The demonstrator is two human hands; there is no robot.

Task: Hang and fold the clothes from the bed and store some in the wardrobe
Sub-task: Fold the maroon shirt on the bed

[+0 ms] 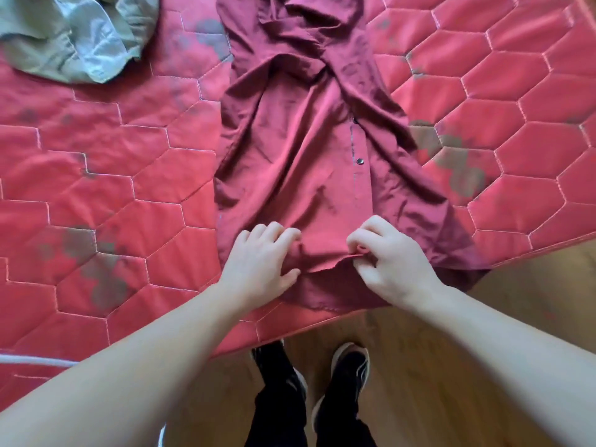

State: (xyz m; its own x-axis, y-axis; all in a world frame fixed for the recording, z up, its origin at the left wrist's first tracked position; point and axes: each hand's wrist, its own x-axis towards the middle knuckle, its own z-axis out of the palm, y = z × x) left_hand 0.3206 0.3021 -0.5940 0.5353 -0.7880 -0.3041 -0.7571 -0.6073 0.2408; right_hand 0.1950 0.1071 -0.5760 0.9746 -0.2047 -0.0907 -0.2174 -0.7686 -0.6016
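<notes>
- The maroon shirt lies lengthwise on the bed, its hem at the bed's near edge and its upper part, with sleeves crossed over the body, reaching toward the far edge.
- A row of dark snap buttons runs down the shirt's front.
- The left hand grips a bunch of cloth at the hem, its fingers curled into the fabric.
- The right hand pinches the hem edge, its thumb and fingers closed on a thin fold.
- Likely step: lifting the hem to fold the shirt upward. To do it well, keep both grips level, draw the hem taut, and smooth the creased body first so the fold lands square.
- A crumpled grey-green garment sits near the bed's far left corner, well apart.
- Wooden floor shows below the near edge.
</notes>
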